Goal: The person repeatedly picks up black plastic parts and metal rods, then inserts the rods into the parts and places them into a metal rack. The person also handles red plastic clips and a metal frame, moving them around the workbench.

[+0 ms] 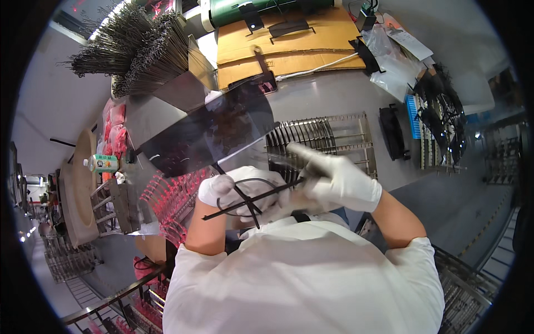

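Left hand (236, 192) and right hand (334, 181), frame centre: each grip clamped on black cable ties (250, 201). Better pulling straight, above wire rack (325, 139).

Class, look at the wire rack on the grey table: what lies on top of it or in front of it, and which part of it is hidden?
Nothing rests on the wire rack. The gloved right hand, gripping black cable ties with the left hand, covers its lower left corner. A dark sheet hides its left edge.
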### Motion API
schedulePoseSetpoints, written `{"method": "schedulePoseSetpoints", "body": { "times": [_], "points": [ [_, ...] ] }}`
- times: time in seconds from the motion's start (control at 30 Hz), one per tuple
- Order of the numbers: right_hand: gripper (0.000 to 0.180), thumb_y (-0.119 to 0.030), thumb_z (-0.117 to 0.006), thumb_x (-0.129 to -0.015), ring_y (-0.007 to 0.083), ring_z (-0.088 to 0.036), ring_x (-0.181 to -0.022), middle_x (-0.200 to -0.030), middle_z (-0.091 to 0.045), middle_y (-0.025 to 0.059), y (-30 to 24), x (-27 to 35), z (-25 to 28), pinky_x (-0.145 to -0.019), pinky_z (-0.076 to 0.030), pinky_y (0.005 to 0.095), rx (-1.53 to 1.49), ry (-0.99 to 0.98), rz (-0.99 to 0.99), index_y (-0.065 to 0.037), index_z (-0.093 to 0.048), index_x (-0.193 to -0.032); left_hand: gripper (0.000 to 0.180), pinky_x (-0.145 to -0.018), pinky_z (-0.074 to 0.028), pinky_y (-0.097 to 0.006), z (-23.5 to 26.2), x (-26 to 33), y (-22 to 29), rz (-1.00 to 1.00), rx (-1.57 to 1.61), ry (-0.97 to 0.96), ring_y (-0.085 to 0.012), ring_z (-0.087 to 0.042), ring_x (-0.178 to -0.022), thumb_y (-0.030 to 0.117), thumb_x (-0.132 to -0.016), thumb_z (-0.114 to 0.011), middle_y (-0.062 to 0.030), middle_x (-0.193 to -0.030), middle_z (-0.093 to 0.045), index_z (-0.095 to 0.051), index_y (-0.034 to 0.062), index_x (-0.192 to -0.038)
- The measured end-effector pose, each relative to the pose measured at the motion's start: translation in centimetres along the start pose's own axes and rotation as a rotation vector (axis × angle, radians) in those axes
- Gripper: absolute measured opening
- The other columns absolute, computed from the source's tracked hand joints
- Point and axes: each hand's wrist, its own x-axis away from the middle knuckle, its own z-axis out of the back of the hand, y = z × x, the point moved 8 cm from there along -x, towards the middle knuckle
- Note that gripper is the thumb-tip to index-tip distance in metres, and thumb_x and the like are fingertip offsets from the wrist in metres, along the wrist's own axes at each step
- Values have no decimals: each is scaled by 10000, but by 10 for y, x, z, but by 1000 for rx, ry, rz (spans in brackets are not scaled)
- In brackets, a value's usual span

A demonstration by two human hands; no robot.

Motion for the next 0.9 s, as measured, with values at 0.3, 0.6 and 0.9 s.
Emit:
{"method": "schedulePoseSetpoints", "body": {
  "times": [0.3,0.6,0.9],
  "points": [
    [616,-468,-411,-1031,146,-604,-673,-737,-665,74,154,13,86,-693,-501,298,-146,322,-317,-101,-471,-1523,1261,-597,-587,-397,48,49,55,-300,-196,523,-383,-681,-667,922,-636,-635,-318,-994,-659,-513,-222,-1153],
    [744,-609,-364,-1039,386,-719,-825,-922,-749,233,180,3,82,-773,-556,477,380,227,-300,-84,-384,-1565,1161,-725,-591,-393,13,13,38,-182,55,214,-386,-678,-901,858,-668,-667,-269,-1057,-638,-528,-171,-1187],
    [781,-361,-705,-920,348,-679,-922,-1048,-688,151,33,5,80,-750,-572,448,1188,570,119,-84,-373,-1571,904,-805,-549,-429,50,-3,7,-60,200,426,-385,-573,-1001,742,-841,-515,-210,-1166,-619,-574,-61,-1250]
  ]
}}
